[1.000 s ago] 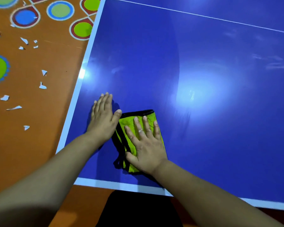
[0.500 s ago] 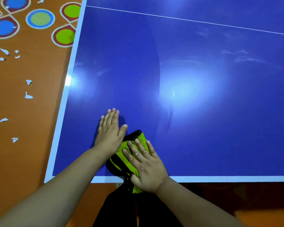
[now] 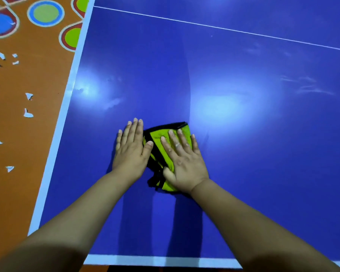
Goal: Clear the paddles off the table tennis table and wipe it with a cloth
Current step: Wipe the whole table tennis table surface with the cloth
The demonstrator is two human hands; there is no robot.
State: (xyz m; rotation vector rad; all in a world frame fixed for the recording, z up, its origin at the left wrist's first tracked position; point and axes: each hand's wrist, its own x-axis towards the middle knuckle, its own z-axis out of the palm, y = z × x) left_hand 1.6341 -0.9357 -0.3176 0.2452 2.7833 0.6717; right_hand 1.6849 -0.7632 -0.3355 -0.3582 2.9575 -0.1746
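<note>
We are wiping: our right hand (image 3: 185,161) presses flat on the green cloth (image 3: 166,142) near the tabletop (image 3: 243,154) corner, left hand (image 3: 131,149) flat beside it. Next, sweep toward the smudges.

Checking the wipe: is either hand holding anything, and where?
Nothing gripped: right hand presses flat on the middle of the cloth; left hand flat on the table.

cloth (image 3: 158,137) mostly hidden under my right hand (image 3: 185,165), tabletop (image 3: 243,154) cut off top and right, painted floor circle (image 3: 71,36) half behind its edge
</note>
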